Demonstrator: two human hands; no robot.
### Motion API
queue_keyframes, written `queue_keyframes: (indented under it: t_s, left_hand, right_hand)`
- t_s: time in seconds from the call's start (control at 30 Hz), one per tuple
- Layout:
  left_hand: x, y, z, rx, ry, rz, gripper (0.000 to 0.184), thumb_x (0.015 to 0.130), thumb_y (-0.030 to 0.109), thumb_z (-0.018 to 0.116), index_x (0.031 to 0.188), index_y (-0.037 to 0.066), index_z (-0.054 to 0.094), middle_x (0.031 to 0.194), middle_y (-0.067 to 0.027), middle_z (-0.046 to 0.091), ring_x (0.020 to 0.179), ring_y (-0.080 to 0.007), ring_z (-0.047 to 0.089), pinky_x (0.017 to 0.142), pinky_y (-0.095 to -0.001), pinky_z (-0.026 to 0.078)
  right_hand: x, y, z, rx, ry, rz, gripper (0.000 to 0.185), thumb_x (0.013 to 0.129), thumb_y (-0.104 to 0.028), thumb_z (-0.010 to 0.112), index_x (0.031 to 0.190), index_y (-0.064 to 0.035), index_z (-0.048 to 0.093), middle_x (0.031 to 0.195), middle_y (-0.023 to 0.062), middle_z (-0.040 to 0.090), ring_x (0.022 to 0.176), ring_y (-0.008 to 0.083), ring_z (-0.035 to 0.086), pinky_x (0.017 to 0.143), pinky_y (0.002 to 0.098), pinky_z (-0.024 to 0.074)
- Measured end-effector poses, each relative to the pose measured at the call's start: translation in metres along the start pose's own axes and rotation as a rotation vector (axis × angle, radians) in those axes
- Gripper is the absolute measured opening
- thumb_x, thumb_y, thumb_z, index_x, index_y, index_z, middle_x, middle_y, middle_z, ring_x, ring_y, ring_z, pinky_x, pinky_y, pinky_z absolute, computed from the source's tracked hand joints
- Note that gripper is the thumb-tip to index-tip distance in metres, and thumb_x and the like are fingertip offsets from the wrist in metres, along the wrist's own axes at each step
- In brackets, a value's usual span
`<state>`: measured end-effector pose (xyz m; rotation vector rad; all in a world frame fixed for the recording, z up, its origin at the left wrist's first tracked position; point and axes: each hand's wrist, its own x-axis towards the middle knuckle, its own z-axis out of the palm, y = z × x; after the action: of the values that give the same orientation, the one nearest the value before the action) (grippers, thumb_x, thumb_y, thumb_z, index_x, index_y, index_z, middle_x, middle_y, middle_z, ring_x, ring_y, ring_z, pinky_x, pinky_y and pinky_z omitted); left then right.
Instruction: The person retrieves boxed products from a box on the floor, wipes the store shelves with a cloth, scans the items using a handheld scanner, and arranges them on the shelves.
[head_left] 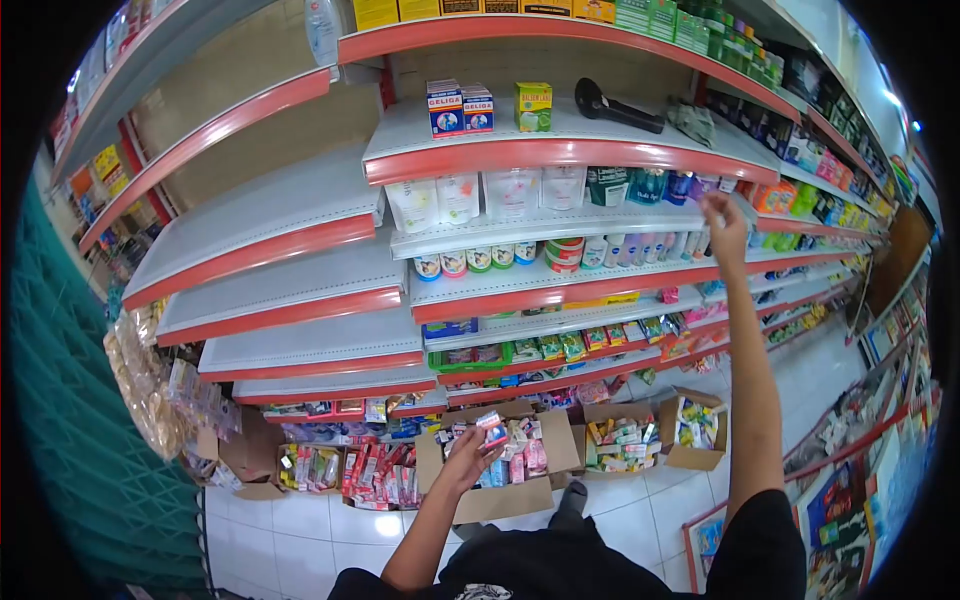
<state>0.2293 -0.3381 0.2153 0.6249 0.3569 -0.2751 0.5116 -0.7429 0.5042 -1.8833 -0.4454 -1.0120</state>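
My left hand [472, 462] holds a small white, red and blue box [492, 430] above an open carton [515, 500] of packets. My right hand [725, 220] is raised at the right, in front of purple pouches on the second shelf; its fingers look bent, and whether they hold anything is too small to tell. On the upper shelf [590, 128] stand two blue and white Geliga boxes [445, 110] and a yellow-green Balsem box [533, 107]. A black handheld device [618, 108] lies to their right, beside a crumpled grey item [690, 122].
White pouches [511, 194] and bottles line the shelves below. Several cartons of packets, one with red boxes [382, 472], stand on the floor by my feet. Bare grey shelves [260, 220] rise at the left, beside a green curtain [90, 420]. A rack [840, 510] stands at the right.
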Motion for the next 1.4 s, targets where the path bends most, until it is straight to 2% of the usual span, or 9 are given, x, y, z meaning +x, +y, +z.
queue_keyframes:
  t_s: [0.17, 0.4, 0.47, 0.67, 0.8, 1.0, 1.03, 1.27, 1.4]
  left_hand:
    - [0.022, -0.015, 0.063, 0.017, -0.035, 0.16, 0.032, 0.093, 0.032, 0.047, 0.116, 0.009, 0.049, 0.11, -0.0079, 0.06, 0.102, -0.0221, 0.058, 0.087, -0.0363, 0.049]
    - [0.036, -0.04, 0.126, -0.01, -0.042, 0.307, 0.036, 0.092, 0.035, 0.046, 0.118, 0.01, 0.048, 0.107, -0.0057, 0.06, 0.095, -0.0198, 0.06, 0.087, -0.0376, 0.049]
    - [0.042, -0.042, 0.143, -0.032, 0.019, 0.384, 0.037, 0.093, 0.036, 0.046, 0.118, 0.009, 0.048, 0.106, -0.0063, 0.061, 0.095, -0.0199, 0.06, 0.087, -0.0368, 0.049]
    - [0.052, -0.012, 0.19, -0.02, -0.023, 0.514, 0.039, 0.094, 0.021, 0.045, 0.131, 0.015, 0.033, 0.12, -0.0102, 0.05, 0.102, -0.0243, 0.058, 0.085, -0.0381, 0.052]
    - [0.047, 0.014, 0.212, -0.034, -0.096, 0.545, 0.041, 0.091, 0.023, 0.051, 0.125, 0.009, 0.034, 0.113, -0.0092, 0.055, 0.1, -0.0244, 0.059, 0.085, -0.0385, 0.052]
    - [0.036, 0.03, 0.242, 0.114, -0.133, 0.634, 0.035, 0.091, 0.014, 0.051, 0.123, 0.005, 0.042, 0.112, -0.01, 0.055, 0.1, -0.0227, 0.059, 0.083, -0.0424, 0.053]
    - [0.04, 0.028, 0.243, 0.145, -0.123, 0.676, 0.049, 0.083, 0.005, 0.062, 0.128, 0.006, 0.042, 0.105, -0.0067, 0.056, 0.09, -0.0149, 0.058, 0.073, -0.0282, 0.054]
    - [0.019, 0.047, 0.222, 0.627, 0.009, 0.916, 0.061, 0.069, -0.005, 0.065, 0.121, 0.006, 0.035, 0.098, -0.0069, 0.053, 0.085, -0.0115, 0.054, 0.072, -0.0222, 0.047]
    - [0.004, 0.049, 0.22, 0.675, 0.03, 0.896, 0.062, 0.07, -0.002, 0.068, 0.12, 0.007, 0.032, 0.099, -0.0083, 0.053, 0.084, -0.0107, 0.053, 0.073, -0.0239, 0.048]
  right_hand:
    - [0.146, 0.044, -0.003, -0.191, 0.21, -0.314, 0.024, 0.076, -0.011, 0.063, 0.098, -0.0027, 0.06, 0.089, 0.0093, 0.063, 0.088, 0.0196, 0.06, 0.081, 0.029, 0.0451]
    - [0.246, 0.13, 0.009, -0.622, -0.001, -0.525, 0.04, 0.069, -0.026, 0.065, 0.102, -0.004, 0.061, 0.095, 0.0163, 0.064, 0.095, 0.0337, 0.059, 0.085, 0.0378, 0.0439]
    - [0.26, 0.18, 0.015, -0.513, -0.469, -0.153, 0.036, 0.077, -0.029, 0.057, 0.101, -0.0028, 0.06, 0.085, 0.0196, 0.063, 0.088, 0.0326, 0.061, 0.083, 0.0368, 0.0449]
    - [0.264, 0.18, -0.007, -0.75, -0.164, -0.114, 0.056, 0.073, -0.045, 0.061, 0.109, -0.0023, 0.057, 0.103, 0.0254, 0.059, 0.1, 0.0344, 0.057, 0.083, 0.0374, 0.0445]
    - [0.198, 0.148, -0.054, 0.213, 0.275, 0.165, 0.043, 0.082, -0.026, 0.058, 0.116, 0.0009, 0.05, 0.114, 0.0178, 0.055, 0.1, 0.0284, 0.056, 0.084, 0.035, 0.0443]
    - [-0.066, -0.017, 0.007, 0.207, -0.038, -0.32, 0.053, 0.079, -0.02, 0.055, 0.126, 0.002, 0.045, 0.124, 0.0169, 0.05, 0.113, 0.0288, 0.049, 0.095, 0.0395, 0.0385]
    - [-0.096, -0.047, 0.035, 0.261, -0.156, -0.293, 0.054, 0.075, -0.018, 0.059, 0.124, 0.0007, 0.047, 0.121, 0.0156, 0.052, 0.112, 0.0297, 0.049, 0.097, 0.0399, 0.0355]
    - [-0.129, -0.127, 0.105, 0.653, -0.893, 0.155, 0.04, 0.072, -0.014, 0.069, 0.107, -0.0018, 0.054, 0.093, 0.0096, 0.061, 0.084, 0.0138, 0.056, 0.075, 0.0284, 0.0449]
    - [-0.14, -0.145, 0.125, 0.735, -0.622, 0.421, 0.025, 0.082, -0.014, 0.064, 0.099, 0.0033, 0.056, 0.082, 0.0071, 0.063, 0.077, 0.0095, 0.056, 0.072, 0.0249, 0.0443]
